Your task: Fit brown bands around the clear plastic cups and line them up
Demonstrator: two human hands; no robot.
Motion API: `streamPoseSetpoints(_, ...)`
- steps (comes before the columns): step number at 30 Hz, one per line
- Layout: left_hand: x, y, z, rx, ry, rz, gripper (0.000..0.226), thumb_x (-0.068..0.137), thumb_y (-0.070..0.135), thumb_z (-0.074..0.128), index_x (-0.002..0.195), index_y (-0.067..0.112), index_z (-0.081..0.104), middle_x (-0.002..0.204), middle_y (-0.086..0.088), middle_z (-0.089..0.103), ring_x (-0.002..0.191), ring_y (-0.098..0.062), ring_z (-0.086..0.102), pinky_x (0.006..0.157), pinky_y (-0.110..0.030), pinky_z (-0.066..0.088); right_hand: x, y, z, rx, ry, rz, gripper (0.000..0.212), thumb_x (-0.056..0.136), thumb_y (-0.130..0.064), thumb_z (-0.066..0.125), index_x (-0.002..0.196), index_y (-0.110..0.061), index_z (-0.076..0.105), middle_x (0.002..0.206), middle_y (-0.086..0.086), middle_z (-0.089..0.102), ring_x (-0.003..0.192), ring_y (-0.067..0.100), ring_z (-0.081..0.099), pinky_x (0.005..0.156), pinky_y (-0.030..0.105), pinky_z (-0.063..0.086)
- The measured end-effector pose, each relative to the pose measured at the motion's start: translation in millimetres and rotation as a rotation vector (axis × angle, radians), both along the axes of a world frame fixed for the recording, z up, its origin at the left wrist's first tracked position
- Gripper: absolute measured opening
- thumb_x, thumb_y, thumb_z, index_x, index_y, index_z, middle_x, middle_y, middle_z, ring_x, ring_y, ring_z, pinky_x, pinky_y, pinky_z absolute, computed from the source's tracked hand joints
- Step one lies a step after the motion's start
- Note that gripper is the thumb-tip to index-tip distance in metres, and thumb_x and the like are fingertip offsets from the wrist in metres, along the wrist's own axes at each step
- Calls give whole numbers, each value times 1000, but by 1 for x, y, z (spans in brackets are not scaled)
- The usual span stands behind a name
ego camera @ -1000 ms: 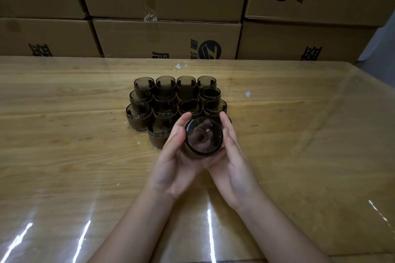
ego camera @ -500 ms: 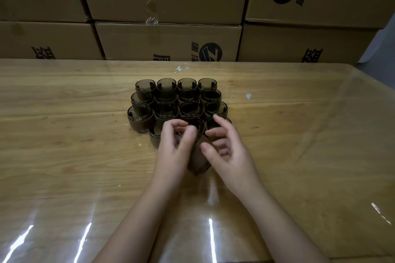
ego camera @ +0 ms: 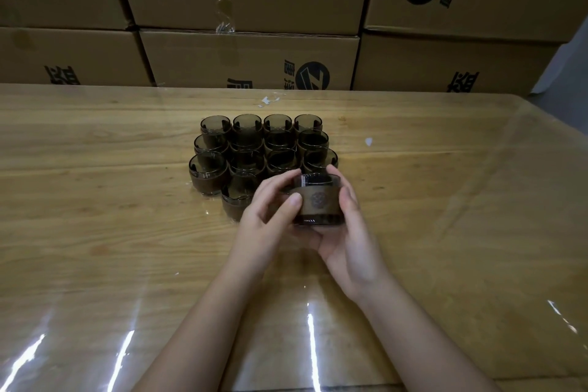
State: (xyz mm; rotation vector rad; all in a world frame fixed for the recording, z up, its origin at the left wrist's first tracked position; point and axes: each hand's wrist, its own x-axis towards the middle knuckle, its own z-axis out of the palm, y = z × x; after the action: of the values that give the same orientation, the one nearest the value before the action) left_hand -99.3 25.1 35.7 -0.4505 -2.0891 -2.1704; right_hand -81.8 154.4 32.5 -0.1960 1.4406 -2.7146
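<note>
Cardboard boxes (ego camera: 248, 60) are stacked as a wall at 12 o'clock, behind the wooden surface (ego camera: 95, 200) with its shiny clear cover. On this surface, just above the middle, stands a group of banded cups (ego camera: 248, 149) in close rows. At 5 o'clock from the group, both hands carry one more cup (ego camera: 318, 181).

One second ago this cup was tipped with its mouth toward the camera. Half a second ago the fingers were working low around it. Now it stands upright, and the brown band (ego camera: 318, 200) sits around its middle, with a stamped emblem facing the camera.

The left hand (ego camera: 264, 223) presses its thumb on the band at 9 o'clock, the other fingers curled behind. The right hand (ego camera: 353, 242) holds the cup from 3 o'clock and from below, so the grip of both is closed around it.

I judge that the fitting is finished for this cup. What remains is to set it down in the front row, though the hands hide the free place.
</note>
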Motion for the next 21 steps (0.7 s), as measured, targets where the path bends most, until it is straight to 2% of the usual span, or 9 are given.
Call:
streamPoseSetpoints(2, 1, 0, -2, 28, 39, -24, 33, 85, 34, 59, 118, 32, 59, 125, 7, 62, 115, -6, 57, 90, -19, 46, -1, -1, -3, 20, 22, 13, 59, 83, -40, 68, 137, -34, 44, 125, 8, 65, 111, 28, 65, 80, 37, 56)
streamPoseSetpoints(4, 2, 2, -4, 73, 66, -61, 34, 85, 37, 58, 118, 32, 58, 119, 15, 65, 112, -4, 60, 85, -16, 48, -1, -1, -5, 44, 50, 15, 60, 82, -36, 66, 138, -33, 42, 127, 10, 63, 113, 30, 63, 82, 38, 55)
streamPoseSetpoints(7, 2, 8, -7, 142, 40, -91, 27, 87, 34, 57, 113, 41, 62, 113, 18, 66, 105, -3, 62, 81, -18, 50, -1, 0, -5, 54, 65, -17, 56, 82, -39, 68, 133, -34, 47, 132, 15, 58, 117, 35, 61, 81, 37, 55)
streamPoseSetpoints(10, 0, 10, -9, 155, 17, -99, 27, 84, 42, 57, 109, 47, 63, 112, 14, 67, 103, -7, 63, 82, -24, 52, -1, 0, -5, 61, 62, -55, 62, 76, -48, 76, 130, -33, 50, 127, 11, 61, 114, 33, 62, 75, 32, 55)
streamPoseSetpoints(15, 2, 11, -9, 170, 39, -87, 28, 86, 41, 55, 113, 41, 61, 110, 17, 67, 99, -1, 64, 77, -18, 52, -2, 0, -7, 50, 73, -61, 60, 74, -52, 76, 126, -37, 53, 122, 6, 65, 112, 32, 63, 75, 32, 55)
streamPoseSetpoints(21, 2, 11, -8, 152, 68, -66, 30, 88, 36, 54, 117, 28, 55, 109, 21, 66, 99, 3, 62, 77, -14, 50, -2, 0, -6, 75, 79, -49, 69, 74, -54, 77, 132, -33, 47, 123, 7, 64, 113, 33, 63, 77, 35, 55)
